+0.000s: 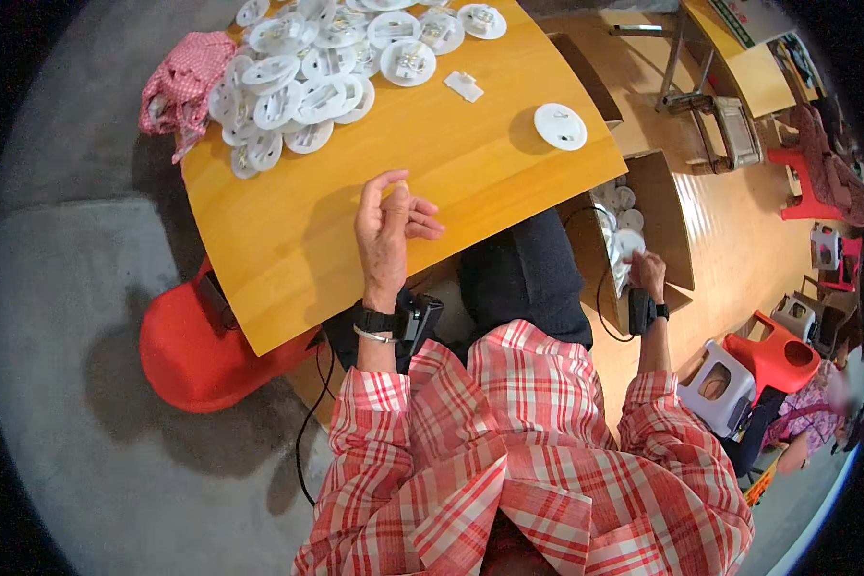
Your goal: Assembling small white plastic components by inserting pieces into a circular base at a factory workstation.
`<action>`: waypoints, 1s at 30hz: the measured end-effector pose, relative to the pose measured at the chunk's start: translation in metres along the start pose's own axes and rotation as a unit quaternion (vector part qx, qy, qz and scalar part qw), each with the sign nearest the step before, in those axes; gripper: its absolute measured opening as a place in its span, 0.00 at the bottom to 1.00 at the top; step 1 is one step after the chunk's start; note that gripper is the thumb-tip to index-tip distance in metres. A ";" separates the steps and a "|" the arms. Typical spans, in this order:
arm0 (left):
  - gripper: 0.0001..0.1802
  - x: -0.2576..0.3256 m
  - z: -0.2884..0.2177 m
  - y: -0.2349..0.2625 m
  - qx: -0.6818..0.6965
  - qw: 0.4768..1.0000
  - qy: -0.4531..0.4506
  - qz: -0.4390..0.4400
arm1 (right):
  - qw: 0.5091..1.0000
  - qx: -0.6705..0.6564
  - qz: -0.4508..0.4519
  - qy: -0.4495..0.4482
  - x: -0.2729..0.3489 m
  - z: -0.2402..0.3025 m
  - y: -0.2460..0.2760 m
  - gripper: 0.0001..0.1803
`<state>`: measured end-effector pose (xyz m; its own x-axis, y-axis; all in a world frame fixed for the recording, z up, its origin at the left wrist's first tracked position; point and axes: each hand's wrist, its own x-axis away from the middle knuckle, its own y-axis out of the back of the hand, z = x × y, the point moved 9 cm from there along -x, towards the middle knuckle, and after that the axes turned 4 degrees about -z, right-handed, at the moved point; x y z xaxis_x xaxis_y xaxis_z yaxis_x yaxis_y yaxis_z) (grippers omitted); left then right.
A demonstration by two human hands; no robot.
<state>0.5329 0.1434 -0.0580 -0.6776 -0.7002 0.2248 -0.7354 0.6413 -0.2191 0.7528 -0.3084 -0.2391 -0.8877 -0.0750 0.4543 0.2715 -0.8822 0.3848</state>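
Observation:
My left hand [386, 223] rests on the near part of the yellow wooden table [288, 240], palm up, fingers loosely curled and empty. My right hand [646, 271] reaches down to the right into a brown cardboard box [670, 206] beside the table and touches a white round disc [628, 244] among several there; whether it grips the disc is hidden. A large heap of white round discs [302, 67] lies at the table's far left. One single white disc [560, 126] and a small white rectangular piece [464, 85] lie apart on the right.
A red patterned cloth [180, 84] hangs off the table's far left corner. A red plastic stool [202, 355] stands under the table at left. Red and grey stools [758, 370], another table [754, 67] and a seated person [816, 413] are at right.

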 end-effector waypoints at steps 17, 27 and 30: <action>0.19 0.000 -0.001 0.005 0.011 1.000 -0.013 -0.019 | 0.725 0.177 0.088 0.659 0.182 0.368 -0.277 0.18; 0.22 -0.001 -0.008 0.015 0.179 0.982 -0.046 -0.048 | 0.660 0.248 0.055 0.707 0.191 0.404 -0.381 0.16; 0.22 -0.001 -0.004 0.022 0.174 0.982 -0.046 -0.050 | 0.652 0.198 0.086 0.727 0.194 0.395 -0.367 0.11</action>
<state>0.5179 0.1595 -0.0590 -0.5868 -0.7900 0.1778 -0.7396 0.4335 -0.5149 0.6284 0.1842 0.0253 -0.1685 -0.7726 -0.6122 0.2321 -0.6347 0.7371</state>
